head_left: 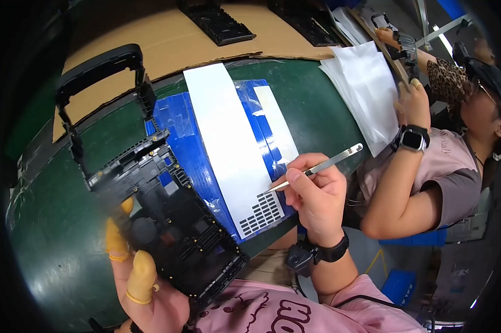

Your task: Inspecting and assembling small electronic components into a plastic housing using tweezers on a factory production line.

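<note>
right hand (pixel 316 195) clamped on tweezers (pixel 317 166) over sticker sheet (pixel 231 150) edge, left hand (pixel 145 283) gripping black frame (pixel 167 211)

Sticker sheet (pixel 228 144) lies right of frame (pixel 167 216).

The palm of the left hand (pixel 145 288) is hidden behind the black plastic frame (pixel 162 211). The tweezer tips (pixel 268 191) are too small to be resolved. The far black trays (pixel 217 22) are cut off by the top edge.

The single head-worn view looked steeply down, close over the right hand (pixel 317 194) and left hand (pixel 145 288), with the green table (pixel 56 222) beyond them.
</note>
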`<state>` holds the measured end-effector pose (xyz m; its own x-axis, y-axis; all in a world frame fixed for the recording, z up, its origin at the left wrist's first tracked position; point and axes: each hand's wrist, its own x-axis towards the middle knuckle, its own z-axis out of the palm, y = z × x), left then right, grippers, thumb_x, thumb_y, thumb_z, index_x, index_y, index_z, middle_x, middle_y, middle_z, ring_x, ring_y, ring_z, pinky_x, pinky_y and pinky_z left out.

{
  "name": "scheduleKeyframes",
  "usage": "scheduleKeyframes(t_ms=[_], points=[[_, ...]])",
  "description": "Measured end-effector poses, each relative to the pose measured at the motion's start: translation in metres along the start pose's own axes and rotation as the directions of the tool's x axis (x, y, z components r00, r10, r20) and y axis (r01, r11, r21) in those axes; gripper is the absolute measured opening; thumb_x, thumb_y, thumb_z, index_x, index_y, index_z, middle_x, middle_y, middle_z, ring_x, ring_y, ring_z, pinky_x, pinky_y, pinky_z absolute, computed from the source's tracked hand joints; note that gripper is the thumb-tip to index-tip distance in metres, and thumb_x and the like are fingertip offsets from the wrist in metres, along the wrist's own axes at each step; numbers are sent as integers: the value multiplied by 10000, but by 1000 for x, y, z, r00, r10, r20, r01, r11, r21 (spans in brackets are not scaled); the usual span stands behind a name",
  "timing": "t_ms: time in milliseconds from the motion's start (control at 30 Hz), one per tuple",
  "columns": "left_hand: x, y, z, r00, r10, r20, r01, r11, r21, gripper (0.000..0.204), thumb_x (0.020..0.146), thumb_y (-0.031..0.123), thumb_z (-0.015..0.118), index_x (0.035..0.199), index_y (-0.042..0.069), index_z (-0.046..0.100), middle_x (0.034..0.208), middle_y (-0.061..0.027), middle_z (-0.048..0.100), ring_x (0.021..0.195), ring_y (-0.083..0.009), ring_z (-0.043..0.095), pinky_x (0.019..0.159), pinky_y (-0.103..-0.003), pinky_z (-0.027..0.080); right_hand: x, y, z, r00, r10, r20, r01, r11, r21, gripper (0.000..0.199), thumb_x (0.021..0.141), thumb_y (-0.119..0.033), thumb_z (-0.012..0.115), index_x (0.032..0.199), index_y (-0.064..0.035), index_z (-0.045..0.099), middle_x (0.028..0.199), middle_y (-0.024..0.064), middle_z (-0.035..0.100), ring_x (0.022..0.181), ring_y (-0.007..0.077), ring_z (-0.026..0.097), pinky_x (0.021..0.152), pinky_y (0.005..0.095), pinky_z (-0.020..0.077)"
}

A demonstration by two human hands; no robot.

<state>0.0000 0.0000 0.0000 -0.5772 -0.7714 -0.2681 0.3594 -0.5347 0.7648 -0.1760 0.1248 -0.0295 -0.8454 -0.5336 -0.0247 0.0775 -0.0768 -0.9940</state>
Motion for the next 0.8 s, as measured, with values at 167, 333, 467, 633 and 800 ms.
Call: scheduleKeyframes(t_ms=[167, 333, 467, 633, 800], points=[[27, 17, 2, 988, 18, 151, -8, 998, -69, 496, 852, 178, 457, 1297, 29, 296, 1205, -82, 441, 1062, -180, 458, 921, -326, 368, 20, -10, 13, 999, 45, 11, -46, 998, 53, 129, 794, 8, 549, 918, 36, 530, 720, 110, 610, 501, 65, 497, 425, 160, 353], [-3, 3, 5, 998, 52, 32, -48, 992, -116, 475, 864, 170, 441, 1295, 32, 297, 1205, -78, 442, 1068, -183, 455, 930, -335, 365, -10, -35, 17, 977, 45, 211, -70, 991, 111, 243, 788, 14, 551, 1022, 48, 498, 781, 151, 627, 549, 68, 508, 478, 163, 385], [-4, 1, 7, 1000, 3, -2, -4, 991, -131, 485, 881, 209, 445, 1304, 44, 276, 1227, -82, 427, 1104, -204, 443, 940, -344, 359, -29, -53, 52, 892, 5, 453, -84, 984, 154, 381, 773, 76, 562, 1128, 70, 425, 887, 183, 619, 780, 143, 601, 648, 203, 475], [-6, 3, 3, 998, 39, 52, -29, 984, -176, 514, 879, 184, 449, 1320, 25, 239, 1230, -101, 418, 1102, -210, 443, 949, -342, 344, -36, -46, 74, 887, 67, 456, -125, 987, 97, 372, 785, 78, 546, 1128, 80, 403, 868, 185, 608, 832, 199, 609, 713, 249, 492], [-11, 0, -2, 997, 60, 48, -48, 976, -214, 503, 884, 145, 434, 1322, 0, 231, 1233, -111, 410, 1106, -215, 436, 952, -355, 341, -43, -42, 76, 913, 46, 405, -92, 991, 95, 348, 790, 59, 548, 1106, 81, 404, 840, 198, 609, 795, 219, 620, 713, 272, 499]])
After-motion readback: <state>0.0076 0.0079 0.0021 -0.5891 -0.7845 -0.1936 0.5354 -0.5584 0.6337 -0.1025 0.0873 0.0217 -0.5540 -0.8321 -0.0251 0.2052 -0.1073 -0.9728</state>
